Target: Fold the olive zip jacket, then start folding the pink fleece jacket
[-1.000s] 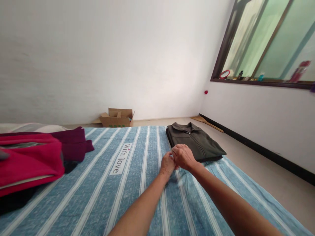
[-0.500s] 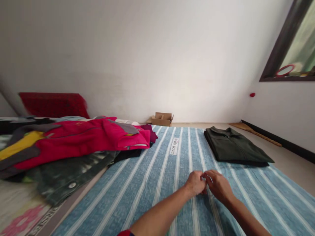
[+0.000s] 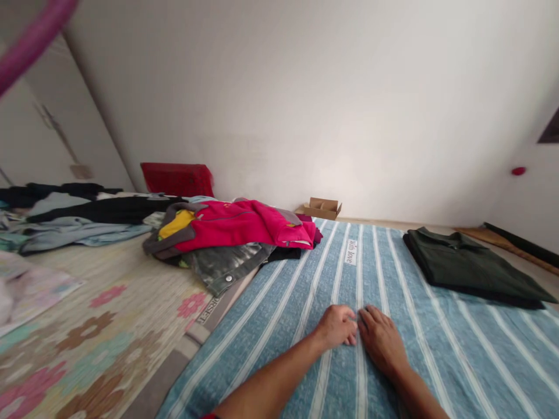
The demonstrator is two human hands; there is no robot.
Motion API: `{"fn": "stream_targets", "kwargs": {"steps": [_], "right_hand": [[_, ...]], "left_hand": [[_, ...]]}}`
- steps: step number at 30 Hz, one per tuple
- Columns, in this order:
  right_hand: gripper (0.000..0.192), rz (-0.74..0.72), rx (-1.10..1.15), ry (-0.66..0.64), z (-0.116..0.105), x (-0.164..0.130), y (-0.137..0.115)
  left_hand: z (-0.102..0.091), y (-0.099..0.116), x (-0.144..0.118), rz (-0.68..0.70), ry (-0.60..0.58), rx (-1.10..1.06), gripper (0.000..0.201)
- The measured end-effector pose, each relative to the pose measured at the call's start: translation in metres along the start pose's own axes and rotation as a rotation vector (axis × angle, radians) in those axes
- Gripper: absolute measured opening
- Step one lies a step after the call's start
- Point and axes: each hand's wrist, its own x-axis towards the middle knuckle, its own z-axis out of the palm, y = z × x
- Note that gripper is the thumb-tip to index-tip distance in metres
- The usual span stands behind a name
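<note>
Your L hand (image 3: 338,326) is w/ fingers curled in, next to your R hand (image 3: 381,337), fingertips nearly meeting, over the blue striped sheet (image 3: 301,297). R is palm-down, fingers extended, gripping nothing visible; can't tell if L pinches any cloth. Sheet's spread right under both hands, "With love" label (image 3: 351,252) printed beyond them. Folded dk green garment (image 3: 471,262) lies flat on the sheet's R side, well apart from R hand. Pink jacket (image 3: 244,224) is up to the L, atop dk denim (image 3: 231,265), partly over the sheet edge.
</note>
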Motion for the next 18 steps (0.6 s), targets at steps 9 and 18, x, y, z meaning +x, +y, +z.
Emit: {"fn": "stream_targets", "kwargs": {"steps": [9, 18], "right_hand": [[0.028, 0.019, 0.038, 0.05, -0.008, -0.001, -0.001], [0.015, 0.081, 0.038, 0.082, -0.026, 0.011, -0.007]], "left_hand": [[-0.003, -0.005, -0.01, 0.115, 0.072, -0.036, 0.029], [-0.007, 0.006, -0.003, 0.195, 0.088, 0.127, 0.032]]}}
